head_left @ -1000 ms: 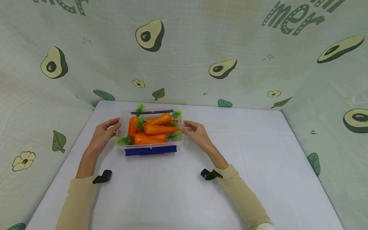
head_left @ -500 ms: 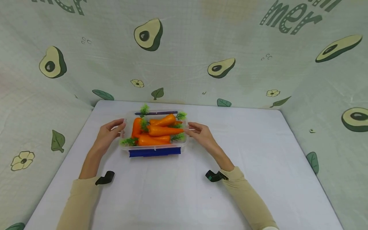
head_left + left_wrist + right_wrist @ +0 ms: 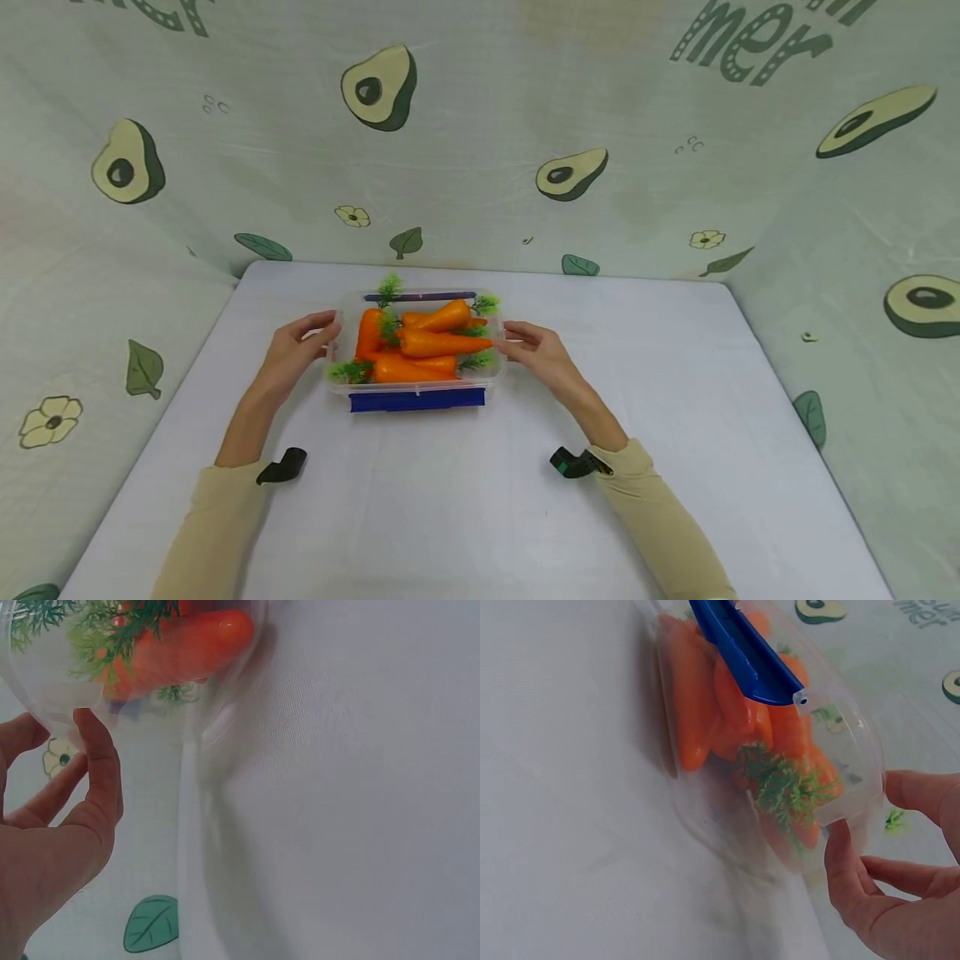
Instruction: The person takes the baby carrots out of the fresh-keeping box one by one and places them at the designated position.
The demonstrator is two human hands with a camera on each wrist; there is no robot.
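Observation:
A clear plastic food container (image 3: 412, 389) with blue side latches (image 3: 417, 401) sits at the left back of the table, uncovered. Several orange toy carrots (image 3: 442, 343) with green leafy tops are heaped inside, some leaves poking over the rim. My left hand (image 3: 300, 350) pinches the container's left end, thumb and fingers at the rim. At the opposite end, my right hand (image 3: 547, 358) grips the rim the same way. The right wrist view shows carrots (image 3: 694, 697) through the see-through wall, and a blue latch (image 3: 754, 667) hanging outward.
A white cloth covers the table (image 3: 465, 508). Behind and on both sides hangs a pale fabric backdrop (image 3: 480, 100) printed with avocados, leaves and flowers. Its lower edge meets the table's back edge close behind the container.
Both hands and the container with its carrots have shifted steadily to the right and slightly nearer. The hold at each end looks the same.

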